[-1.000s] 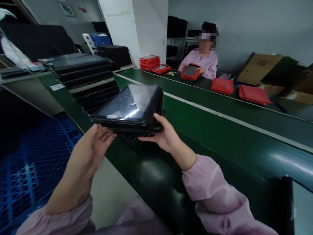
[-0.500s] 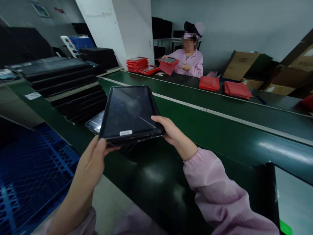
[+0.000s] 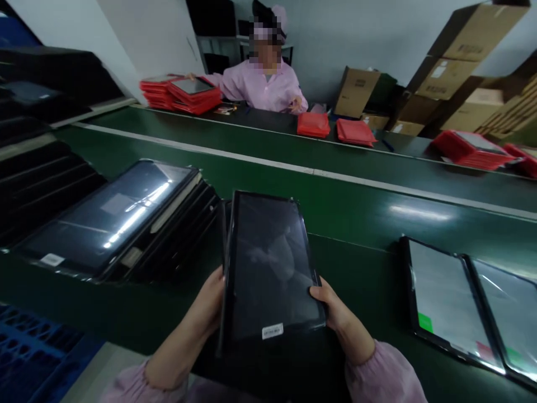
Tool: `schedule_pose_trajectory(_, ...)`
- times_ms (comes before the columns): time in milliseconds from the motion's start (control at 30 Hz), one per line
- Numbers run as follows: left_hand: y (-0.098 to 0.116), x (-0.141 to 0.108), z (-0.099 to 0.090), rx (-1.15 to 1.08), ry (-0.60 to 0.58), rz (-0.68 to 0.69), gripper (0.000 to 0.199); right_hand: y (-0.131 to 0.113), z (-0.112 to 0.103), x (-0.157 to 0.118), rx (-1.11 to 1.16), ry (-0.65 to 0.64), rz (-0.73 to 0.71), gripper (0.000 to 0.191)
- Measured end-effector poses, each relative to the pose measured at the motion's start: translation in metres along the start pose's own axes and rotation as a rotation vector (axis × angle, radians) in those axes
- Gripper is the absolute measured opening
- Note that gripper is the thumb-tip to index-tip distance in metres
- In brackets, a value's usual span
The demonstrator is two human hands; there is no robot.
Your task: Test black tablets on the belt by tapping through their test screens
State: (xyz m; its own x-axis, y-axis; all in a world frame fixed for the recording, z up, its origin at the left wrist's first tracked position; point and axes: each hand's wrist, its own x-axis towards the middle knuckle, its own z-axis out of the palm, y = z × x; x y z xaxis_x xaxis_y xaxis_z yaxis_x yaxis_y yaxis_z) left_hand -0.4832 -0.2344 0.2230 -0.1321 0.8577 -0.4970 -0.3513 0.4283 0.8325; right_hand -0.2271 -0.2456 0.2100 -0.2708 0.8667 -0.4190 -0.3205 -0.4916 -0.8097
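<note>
Between my two hands is a small stack of black screen panels, the top one glossy with a white label near its lower edge. My left hand grips the left side, its fingers partly hidden by the panels. On the right side my right hand holds the edge, thumb on the top face and other fingers underneath. Another panel edge juts out at the left of the stack. Left of my hands, a leaning pile of black panels lies on the green belt.
At right lie two panels with grey faces and coloured tags. Across the belt a co-worker sits by red pouches. More red pouches line the far side. Cardboard boxes stand behind. A blue crate is at lower left.
The panels in my hands have come closer to me, and my view has turned right. The co-worker's hand has moved onto the red pile. More of the panels at right now shows.
</note>
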Motion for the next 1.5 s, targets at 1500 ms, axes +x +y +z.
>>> schedule_pose_trajectory(1500, -0.022, 0.106, 0.155, 1.547, -0.509, 0.855, 0.052, 0.009, -0.119, -0.027, -1.039, 0.993, -0.481, 0.056)
